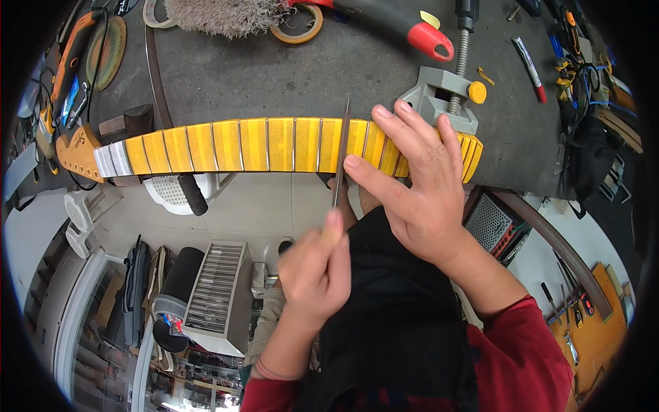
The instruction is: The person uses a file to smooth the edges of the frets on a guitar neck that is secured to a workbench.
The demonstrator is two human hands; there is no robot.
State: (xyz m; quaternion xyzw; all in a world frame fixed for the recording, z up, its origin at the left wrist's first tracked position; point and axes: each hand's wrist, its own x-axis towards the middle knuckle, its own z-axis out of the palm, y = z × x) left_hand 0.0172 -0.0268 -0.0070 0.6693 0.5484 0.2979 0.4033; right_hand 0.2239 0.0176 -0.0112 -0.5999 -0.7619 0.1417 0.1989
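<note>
A guitar neck [280, 147] lies across the near edge of the bench, its fretboard masked in yellow tape between metal frets. Its wooden headstock [80, 152] is at the left. My left hand [316, 275] is closed around the lower end of a slim, pointed metal file [344, 137], which stands across the neck roughly along a fret. The left hand is slightly blurred. My right hand [429, 189] rests on the neck's right part with fingers spread, its thumb tip close beside the file. A grey clamp [439, 96] sits behind the right fingers.
Behind the neck are a bristly grey brush [223, 14], a tape roll [298, 26], a red-and-black tool handle [429, 41] and a marker [528, 69]. A dark block [127, 123] is near the headstock. Below the bench stand a white stool [171, 192] and a ribbed metal box [218, 292].
</note>
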